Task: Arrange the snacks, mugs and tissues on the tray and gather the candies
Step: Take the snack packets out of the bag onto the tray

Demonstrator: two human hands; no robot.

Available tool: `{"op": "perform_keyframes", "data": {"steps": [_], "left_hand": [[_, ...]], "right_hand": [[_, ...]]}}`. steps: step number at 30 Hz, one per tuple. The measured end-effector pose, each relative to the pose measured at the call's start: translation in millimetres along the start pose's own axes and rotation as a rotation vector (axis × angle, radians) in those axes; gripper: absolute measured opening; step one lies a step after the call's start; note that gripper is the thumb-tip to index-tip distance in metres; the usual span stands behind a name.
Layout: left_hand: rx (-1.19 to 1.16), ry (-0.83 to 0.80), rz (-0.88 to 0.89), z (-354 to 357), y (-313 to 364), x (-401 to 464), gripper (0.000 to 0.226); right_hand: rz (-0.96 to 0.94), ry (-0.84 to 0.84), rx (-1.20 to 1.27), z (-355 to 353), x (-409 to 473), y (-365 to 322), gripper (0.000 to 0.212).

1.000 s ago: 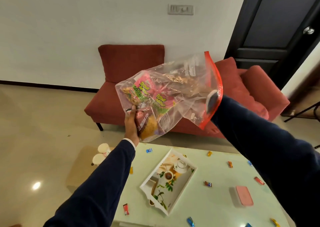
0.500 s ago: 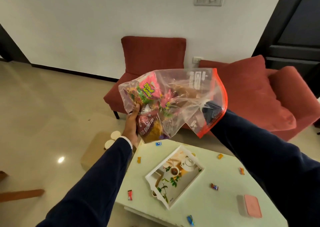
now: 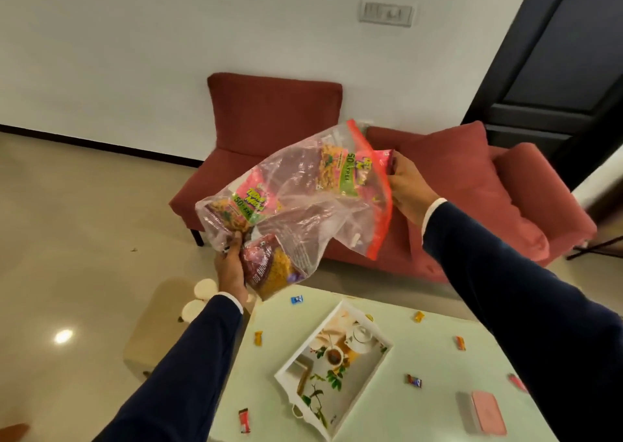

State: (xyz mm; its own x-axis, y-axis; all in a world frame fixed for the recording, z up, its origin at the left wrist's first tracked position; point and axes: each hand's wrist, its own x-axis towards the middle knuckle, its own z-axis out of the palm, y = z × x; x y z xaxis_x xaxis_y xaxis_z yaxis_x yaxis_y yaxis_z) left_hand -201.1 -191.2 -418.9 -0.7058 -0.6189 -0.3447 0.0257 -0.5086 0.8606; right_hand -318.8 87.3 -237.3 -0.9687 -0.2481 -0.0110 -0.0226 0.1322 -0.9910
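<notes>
My left hand (image 3: 231, 268) is closed on the bottom of the clear zip bag (image 3: 303, 202) and my right hand (image 3: 406, 185) pinches a pink snack packet (image 3: 382, 162) at the bag's red-edged mouth; I judge it best to hold the bottom firm and draw the packet straight out. Two more packets are in the bag. The white tray (image 3: 332, 367) lies empty on the near table (image 3: 387, 418), with candies (image 3: 414, 381) scattered around it.

Plain white wall (image 3: 135, 54) at the back with a switch plate (image 3: 386, 12) up high, red sofa (image 3: 448, 185) against it, dark door (image 3: 556, 54) far right, glossy beige floor (image 3: 67, 239), pale green table (image 3: 404, 408) near.
</notes>
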Motion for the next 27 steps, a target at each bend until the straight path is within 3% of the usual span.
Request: {"op": "perform_keyframes", "data": {"steps": [2,5,10,13,16,19,27], "left_hand": [[0.021,0.083,-0.032,-12,-10,17,0.039],[0.041,0.194,-0.1,-30,-31,36,0.034],[0.082,0.24,-0.123,-58,-63,51,0.025],[0.101,0.204,-0.175,-72,-83,57,0.033],[0.1,0.179,-0.202,-85,-114,65,0.038],[0.114,0.177,-0.221,-92,-145,72,0.042],[0.14,0.204,-0.311,-122,-259,85,0.045]], "right_hand": [[0.048,0.078,0.011,-5,2,18,0.057],[0.139,0.241,0.089,-11,-1,65,0.065],[0.29,0.508,0.07,-28,-16,164,0.053],[0.43,0.409,-0.113,-39,-22,233,0.051],[0.576,0.157,-0.312,-39,-18,320,0.055],[0.633,0.011,-0.513,-29,-14,394,0.057],[0.626,-0.075,-0.69,-11,22,532,0.057]]}}
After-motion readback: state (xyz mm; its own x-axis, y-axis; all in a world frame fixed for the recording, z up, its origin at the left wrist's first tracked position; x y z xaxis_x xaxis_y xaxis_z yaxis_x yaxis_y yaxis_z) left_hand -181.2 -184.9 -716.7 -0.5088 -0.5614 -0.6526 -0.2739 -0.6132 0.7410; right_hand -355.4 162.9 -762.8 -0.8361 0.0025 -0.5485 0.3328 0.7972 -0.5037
